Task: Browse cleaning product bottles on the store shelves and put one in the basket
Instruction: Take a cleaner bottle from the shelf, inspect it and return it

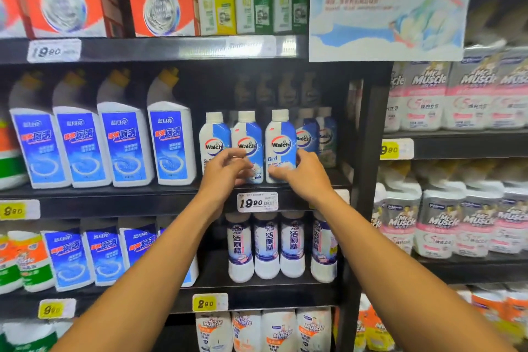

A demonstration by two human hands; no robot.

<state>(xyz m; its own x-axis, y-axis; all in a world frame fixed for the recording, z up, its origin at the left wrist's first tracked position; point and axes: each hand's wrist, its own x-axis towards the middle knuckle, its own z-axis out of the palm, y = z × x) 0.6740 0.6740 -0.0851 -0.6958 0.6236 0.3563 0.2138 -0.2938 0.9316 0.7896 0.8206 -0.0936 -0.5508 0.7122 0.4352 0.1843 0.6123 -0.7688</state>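
Gripped low on its body by the right hand: white-and-blue Walch plastic bottle, upright at the middle shelf's front edge.
Left hand, fingers curled, touches the neighbouring Walch bottle; bottles stand side by side, darker open room behind.

Black metal store shelves carry white and yellow price tags; a pale blue promotional paper sign hangs upper right.

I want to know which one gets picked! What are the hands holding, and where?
Right hand grips the lower body of the rightmost front Walch bottle; left hand touches the middle one.
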